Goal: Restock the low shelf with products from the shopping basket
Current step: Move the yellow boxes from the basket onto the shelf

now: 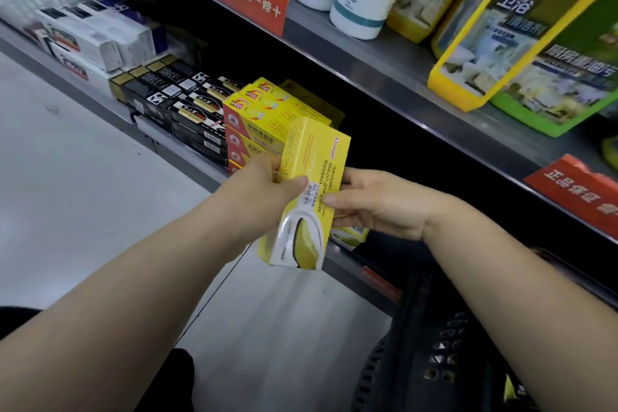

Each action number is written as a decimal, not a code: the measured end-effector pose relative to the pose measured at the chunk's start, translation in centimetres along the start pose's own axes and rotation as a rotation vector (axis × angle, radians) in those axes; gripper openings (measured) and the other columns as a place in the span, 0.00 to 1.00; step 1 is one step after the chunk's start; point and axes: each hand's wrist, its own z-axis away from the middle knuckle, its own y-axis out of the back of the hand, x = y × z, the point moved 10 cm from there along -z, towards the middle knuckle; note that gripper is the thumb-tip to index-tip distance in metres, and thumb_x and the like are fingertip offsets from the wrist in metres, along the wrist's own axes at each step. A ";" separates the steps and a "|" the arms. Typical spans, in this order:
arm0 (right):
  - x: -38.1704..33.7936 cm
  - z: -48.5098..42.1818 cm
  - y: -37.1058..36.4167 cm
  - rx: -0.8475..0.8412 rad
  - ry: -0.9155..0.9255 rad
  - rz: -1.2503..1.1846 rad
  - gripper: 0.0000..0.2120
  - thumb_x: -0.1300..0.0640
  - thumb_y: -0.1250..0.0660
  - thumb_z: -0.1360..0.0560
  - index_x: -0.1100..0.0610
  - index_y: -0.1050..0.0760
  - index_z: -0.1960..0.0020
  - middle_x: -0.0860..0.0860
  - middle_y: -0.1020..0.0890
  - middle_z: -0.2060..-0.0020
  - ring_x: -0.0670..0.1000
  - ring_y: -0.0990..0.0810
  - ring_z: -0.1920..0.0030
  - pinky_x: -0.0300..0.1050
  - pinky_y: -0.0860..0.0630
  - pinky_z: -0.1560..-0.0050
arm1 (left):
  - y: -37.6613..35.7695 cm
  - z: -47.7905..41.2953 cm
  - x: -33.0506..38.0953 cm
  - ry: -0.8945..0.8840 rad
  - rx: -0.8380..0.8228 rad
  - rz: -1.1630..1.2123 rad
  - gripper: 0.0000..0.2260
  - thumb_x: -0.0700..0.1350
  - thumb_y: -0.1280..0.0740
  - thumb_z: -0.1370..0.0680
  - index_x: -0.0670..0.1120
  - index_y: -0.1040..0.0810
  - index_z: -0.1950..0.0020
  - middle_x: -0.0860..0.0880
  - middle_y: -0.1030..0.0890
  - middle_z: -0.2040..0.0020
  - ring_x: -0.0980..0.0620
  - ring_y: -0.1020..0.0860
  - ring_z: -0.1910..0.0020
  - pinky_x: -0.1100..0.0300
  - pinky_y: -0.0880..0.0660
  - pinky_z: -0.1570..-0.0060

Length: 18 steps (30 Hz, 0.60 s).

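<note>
On the low shelf (197, 170), white cartons (97, 33), then black cartons (187, 107), then a stack of yellow boxes (267, 120) stood in rows. The left hand (264, 184) gripped a yellow box (311, 194) by its left edge, with the thumb curled across the front. The box stood upright and slightly tilted between both hands, just in front of the stack. The right hand (378, 204) pinched its right edge, thumb in front, fingers curled behind. A dark shopping basket (434, 361) sat below the right forearm.
</note>
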 end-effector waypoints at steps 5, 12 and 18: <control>0.9 1.3 4.5 0.293 -0.046 0.014 0.12 0.55 0.39 0.22 0.59 0.30 0.40 0.53 0.19 0.51 0.48 0.20 0.55 0.44 0.21 0.50 | -0.7 0.1 1.1 -0.152 0.009 -0.376 0.22 0.51 0.37 0.22 0.47 0.35 0.30 0.50 0.24 0.37 0.52 0.25 0.46 0.59 0.31 0.49; 3.2 -0.4 13.9 0.638 -0.495 1.094 0.31 0.49 0.37 0.23 0.58 0.46 0.26 0.60 0.32 0.33 0.61 0.28 0.36 0.51 0.28 0.40 | -1.0 0.4 0.5 -0.197 -0.019 -0.755 0.20 0.51 0.38 0.21 0.48 0.35 0.30 0.47 0.28 0.34 0.48 0.26 0.40 0.56 0.29 0.44; 6.2 -6.6 13.5 0.533 -0.477 1.182 0.31 0.49 0.36 0.24 0.51 0.46 0.26 0.60 0.37 0.31 0.62 0.31 0.35 0.54 0.28 0.39 | -1.1 0.2 0.4 -0.227 -0.026 -0.862 0.19 0.50 0.38 0.22 0.48 0.33 0.32 0.46 0.27 0.37 0.47 0.26 0.42 0.52 0.27 0.43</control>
